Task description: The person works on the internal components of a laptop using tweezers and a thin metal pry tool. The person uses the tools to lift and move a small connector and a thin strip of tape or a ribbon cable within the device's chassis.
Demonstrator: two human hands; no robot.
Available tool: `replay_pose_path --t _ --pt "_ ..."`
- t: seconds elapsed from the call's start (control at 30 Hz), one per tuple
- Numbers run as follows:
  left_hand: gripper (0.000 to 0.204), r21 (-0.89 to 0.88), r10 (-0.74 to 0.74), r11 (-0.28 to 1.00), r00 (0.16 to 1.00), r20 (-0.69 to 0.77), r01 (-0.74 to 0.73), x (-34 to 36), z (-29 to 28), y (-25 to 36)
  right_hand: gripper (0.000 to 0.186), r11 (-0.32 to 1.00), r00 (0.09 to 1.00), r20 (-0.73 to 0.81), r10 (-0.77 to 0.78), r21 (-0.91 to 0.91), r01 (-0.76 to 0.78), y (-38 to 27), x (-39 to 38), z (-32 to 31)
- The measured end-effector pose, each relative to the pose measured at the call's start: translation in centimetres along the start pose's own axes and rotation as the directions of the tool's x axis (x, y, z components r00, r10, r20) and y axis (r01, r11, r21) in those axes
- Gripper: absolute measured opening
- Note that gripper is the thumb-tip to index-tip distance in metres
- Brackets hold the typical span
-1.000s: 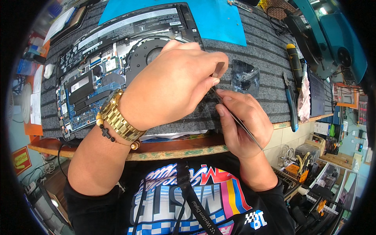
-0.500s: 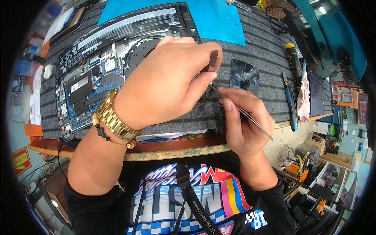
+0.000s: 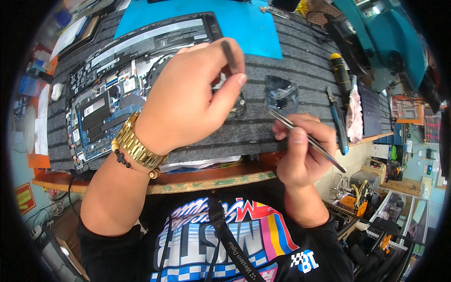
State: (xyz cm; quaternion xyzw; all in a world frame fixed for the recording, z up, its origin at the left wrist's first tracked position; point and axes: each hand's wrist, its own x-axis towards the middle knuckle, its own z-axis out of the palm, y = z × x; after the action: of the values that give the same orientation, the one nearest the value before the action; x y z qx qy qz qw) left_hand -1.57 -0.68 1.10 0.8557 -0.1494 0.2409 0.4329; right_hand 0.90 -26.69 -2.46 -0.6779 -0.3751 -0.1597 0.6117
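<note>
An opened laptop [image 3: 96,117] lies on the grey striped mat, showing its battery, blue board and a mostly covered fan. My left hand [image 3: 185,94] is closed over the laptop's right part, gripping a dark flat strip [image 3: 229,55] that sticks up between thumb and forefinger; what lies beneath these fingers is hidden. My right hand [image 3: 307,152] is closed on silver tweezers [image 3: 331,160], held diagonally just right of the laptop. Their tips are beside a small dark packet [image 3: 282,91] lying on the mat.
A blue mat [image 3: 249,33] lies behind the laptop. To the right are a blue-black hand tool [image 3: 340,131], a yellow-black screwdriver [image 3: 344,80], a pale crumpled tissue [image 3: 354,117] and a dark keyboard [image 3: 376,113]. The wooden bench edge [image 3: 211,183] runs along my body.
The tweezers in my right hand have moved right, away from my left hand, toward the packet. My left hand has shifted up and left, still gripping the strip. The view has shifted slightly.
</note>
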Motion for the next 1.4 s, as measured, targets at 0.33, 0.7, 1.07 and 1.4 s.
replay_pose_path --t 0.33,0.7,1.07,1.4 --pt "0.012 -0.201 -0.124 0.975 0.982 -0.143 0.094 -0.1 0.8 0.3 0.053 0.797 0.792 -0.316 0.523 0.512 -0.322 3.3 4.6 -8.6" --pt "0.013 -0.167 -0.146 0.976 0.988 -0.047 0.136 -0.2 -0.1 0.4 0.035 0.578 0.630 -0.235 0.740 0.701 -0.417 5.8 9.0 -8.9" --pt "0.023 -0.209 -0.166 0.966 0.984 -0.064 0.149 -0.1 -0.6 0.4 0.030 0.319 0.710 -0.030 0.704 0.906 -0.278 7.2 10.8 -10.5" --pt "0.026 -0.310 -0.226 0.931 0.971 -0.076 0.192 0.0 -0.8 0.9 0.050 0.553 0.681 -0.210 0.702 0.763 -0.335 2.8 4.0 -11.3"
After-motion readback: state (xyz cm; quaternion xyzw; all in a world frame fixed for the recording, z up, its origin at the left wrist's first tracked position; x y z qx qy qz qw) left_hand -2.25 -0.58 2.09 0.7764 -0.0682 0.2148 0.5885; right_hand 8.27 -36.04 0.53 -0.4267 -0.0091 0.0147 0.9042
